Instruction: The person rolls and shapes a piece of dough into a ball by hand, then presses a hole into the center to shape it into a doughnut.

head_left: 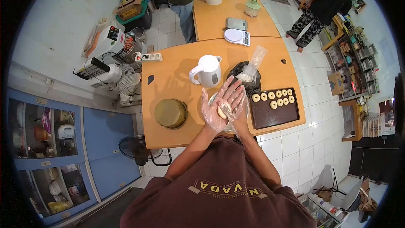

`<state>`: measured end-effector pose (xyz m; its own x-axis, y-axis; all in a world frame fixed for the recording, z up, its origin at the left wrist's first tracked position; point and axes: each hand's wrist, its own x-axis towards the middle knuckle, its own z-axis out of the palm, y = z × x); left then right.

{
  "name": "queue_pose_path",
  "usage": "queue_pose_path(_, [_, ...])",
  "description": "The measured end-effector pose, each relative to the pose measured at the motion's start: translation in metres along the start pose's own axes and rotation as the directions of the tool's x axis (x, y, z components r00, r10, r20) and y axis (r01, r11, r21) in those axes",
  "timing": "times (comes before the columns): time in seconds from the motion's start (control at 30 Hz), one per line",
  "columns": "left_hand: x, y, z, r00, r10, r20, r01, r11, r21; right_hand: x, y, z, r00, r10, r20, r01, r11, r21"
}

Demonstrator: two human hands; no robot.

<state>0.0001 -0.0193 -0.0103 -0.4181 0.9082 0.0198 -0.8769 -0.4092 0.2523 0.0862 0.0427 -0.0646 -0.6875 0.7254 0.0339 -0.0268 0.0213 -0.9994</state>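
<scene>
Centre of frame: we spread left hand (214, 114) palm-up, grip wide, likely so dough (222, 110) rests flat; right hand (238, 117) touches it, grip unclear. Right of centre, tray (274, 118) keeps dough rings (268, 96) near.

We read large yellow letters, "VADA" and a separate "N", on the wearer's brown shirt (219, 181), with "BRAND" in small print beside them. Further small print there was too fine. Marks on the white scale (234, 37) and orange-and-white machine (105, 44) stayed illegible.
</scene>
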Motion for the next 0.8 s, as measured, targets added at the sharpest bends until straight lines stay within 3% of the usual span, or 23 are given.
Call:
queue_pose_path(0.13, [0.002,0.006,0.003,1.000,0.023,0.017,-0.023,0.999,0.021,0.000,-0.001,0.004,0.999,-0.042,0.009,0.042,0.999,-0.008])
queue_pose_path(0.23, [0.004,0.005,-0.004,0.998,0.027,0.051,-0.030,0.998,0.049,-0.002,0.002,0.006,0.994,0.085,0.075,-0.094,0.986,0.137])
queue_pose_path(0.33, [0.004,0.004,-0.003,0.999,0.022,0.034,-0.022,1.000,-0.005,0.003,-0.001,0.000,0.994,0.090,0.067,-0.090,0.996,-0.009])
queue_pose_path(0.43, [0.005,0.006,0.003,0.999,0.015,0.051,-0.015,1.000,-0.002,-0.002,-0.034,0.003,0.992,0.117,0.053,-0.128,0.946,0.299])
queue_pose_path(0.53, [0.006,0.006,0.005,0.996,-0.011,0.091,0.006,0.999,0.046,-0.002,-0.008,0.000,0.984,0.137,0.110,-0.159,0.962,0.221])
queue_pose_path(0.63, [0.008,0.006,0.003,0.997,-0.014,0.077,0.012,0.999,0.034,0.002,-0.003,-0.003,0.994,0.076,0.081,-0.087,0.987,0.137])
queue_pose_path(0.73, [0.008,0.009,0.002,0.999,0.008,0.044,-0.007,1.000,-0.018,-0.001,-0.028,0.001,0.999,0.033,-0.001,-0.033,0.992,0.123])
queue_pose_path(0.77, [0.009,0.010,0.003,0.999,0.020,0.034,-0.019,0.999,-0.036,-0.004,-0.034,0.005,0.996,0.084,-0.022,-0.075,0.959,0.272])
queue_pose_path(0.8, [0.009,0.011,0.005,0.998,0.030,0.046,-0.030,0.999,-0.011,-0.003,-0.024,0.004,0.999,0.038,0.014,-0.040,0.984,0.173])
